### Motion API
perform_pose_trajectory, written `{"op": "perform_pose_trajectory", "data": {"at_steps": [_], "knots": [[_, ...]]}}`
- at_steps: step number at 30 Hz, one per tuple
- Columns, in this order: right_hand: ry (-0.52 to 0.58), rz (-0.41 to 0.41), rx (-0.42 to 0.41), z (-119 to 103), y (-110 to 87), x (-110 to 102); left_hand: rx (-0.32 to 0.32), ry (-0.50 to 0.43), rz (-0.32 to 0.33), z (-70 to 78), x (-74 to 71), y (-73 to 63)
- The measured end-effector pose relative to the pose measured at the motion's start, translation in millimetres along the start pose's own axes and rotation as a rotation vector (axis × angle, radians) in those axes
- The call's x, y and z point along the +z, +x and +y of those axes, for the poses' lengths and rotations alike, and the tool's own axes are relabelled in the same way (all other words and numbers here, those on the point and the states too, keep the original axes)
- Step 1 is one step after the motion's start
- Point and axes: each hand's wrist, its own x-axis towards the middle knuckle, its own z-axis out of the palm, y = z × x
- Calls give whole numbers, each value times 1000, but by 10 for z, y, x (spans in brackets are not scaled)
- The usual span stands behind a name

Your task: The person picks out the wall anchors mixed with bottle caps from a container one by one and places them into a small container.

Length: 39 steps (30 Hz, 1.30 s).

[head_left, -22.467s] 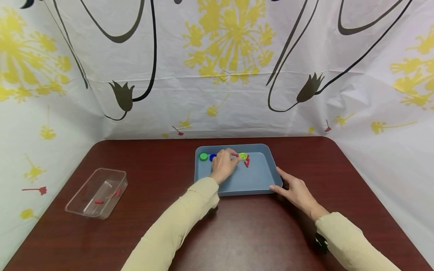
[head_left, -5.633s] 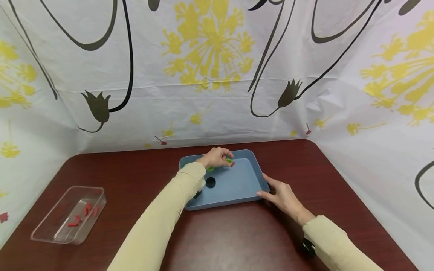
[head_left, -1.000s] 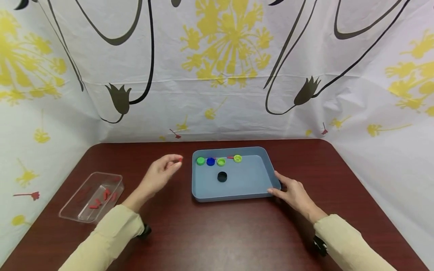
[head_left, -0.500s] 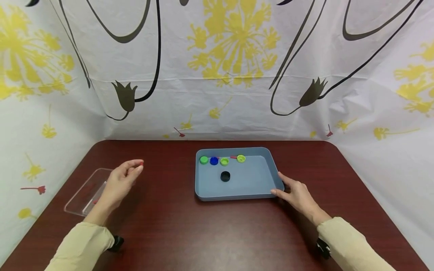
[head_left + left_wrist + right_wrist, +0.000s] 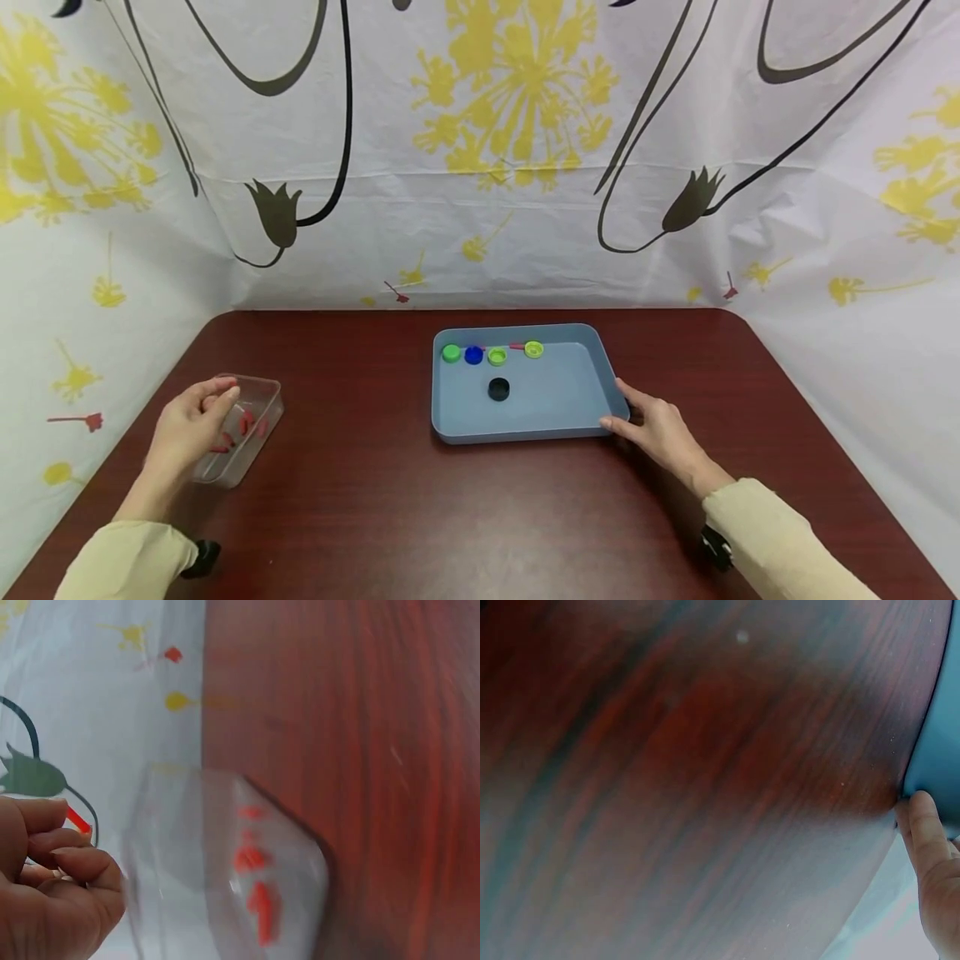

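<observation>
My left hand (image 5: pixel 180 429) is over the clear plastic box (image 5: pixel 272 400) at the table's left. It pinches a small red stick (image 5: pixel 78 820) between thumb and fingertips, plain in the left wrist view. Several similar red pieces (image 5: pixel 246 422) lie inside the box. My right hand (image 5: pixel 663 433) holds the near right corner of the blue-grey tray (image 5: pixel 558 400), thumb at the front and fingers along the side. Inside the tray, a green cap (image 5: pixel 451 353), a blue cap (image 5: pixel 474 355) and two lime caps (image 5: pixel 533 350) form a row. A black cap (image 5: pixel 498 389) sits nearer.
Red slivers (image 5: pixel 517 346) show in the tray beside the caps at the back. The dark red-brown table (image 5: pixel 352 467) lies between box and tray. A white patterned cloth (image 5: pixel 540 250) hangs behind the table and along both sides.
My left hand has carried the red stick left from near the tray to over the box. Compared with much earlier, the box holds more red pieces. The right hand keeps its place.
</observation>
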Motion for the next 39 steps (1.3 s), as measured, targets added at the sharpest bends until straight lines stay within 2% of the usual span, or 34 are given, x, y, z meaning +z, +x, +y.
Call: {"op": "perform_pose_trajectory", "data": {"at_steps": [3, 5, 11, 18, 24, 28, 32, 35, 39], "knots": [[1, 1, -2, -13, -4, -4, 1, 122, 38, -88, -24, -46], [-1, 0, 0, -12, -4, -3, 5, 166, 60, -133, -24, -61], [-1, 3, -1, -14, -4, -2, 20, 224, 65, -205, -22, -58], [-1, 6, 0, -37, -7, -11, 47, 285, 26, -207, -17, -60], [6, 3, -3, -32, -8, -18, 74, 275, 87, -119, 12, -26], [11, 7, -7, -29, -10, -17, 127, 235, 81, 68, 102, 38], [11, 6, -2, -27, -12, -16, 163, 125, 6, 385, 298, 133], [15, 1, 1, -23, -15, -14, 164, 20, -51, 648, 545, 241], [19, 0, 5, -15, -12, -14, 174, -90, -130, 1034, 986, 370]]}}
